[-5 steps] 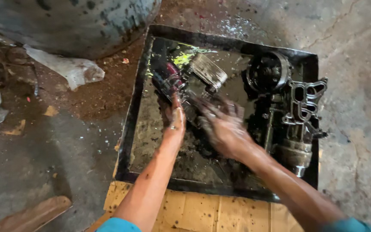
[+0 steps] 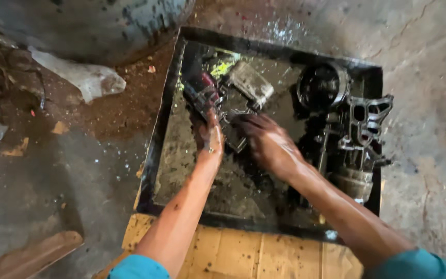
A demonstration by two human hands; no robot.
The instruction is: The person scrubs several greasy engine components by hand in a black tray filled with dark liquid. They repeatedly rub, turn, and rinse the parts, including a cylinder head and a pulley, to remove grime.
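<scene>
We are washing a greasy metal engine part (image 2: 233, 121) in a shallow black metal tray (image 2: 167, 98) that sits on the floor, its near edge over a sheet of cardboard (image 2: 243, 256). The part lies in the dirty liquid towards the far left of the tray, between our two hands.

To do this well, we judge it best to keep the part low over the tray so the splash stays inside, to hold it firmly because everything looks oily and slippery, and to turn it so each face gets rubbed.

Our left hand (image 2: 208, 135) is curled around the left end of the part, fingers closed on it just below a dark, reddish piece (image 2: 202, 93). Our right hand (image 2: 268, 142) lies over the right side of the part, fingers bent and pressed onto it; whether it truly grips we cannot tell.

Further right in the tray lie a round pulley-like piece (image 2: 323, 85) and a cast metal housing (image 2: 365, 124), well apart from both hands.
</scene>
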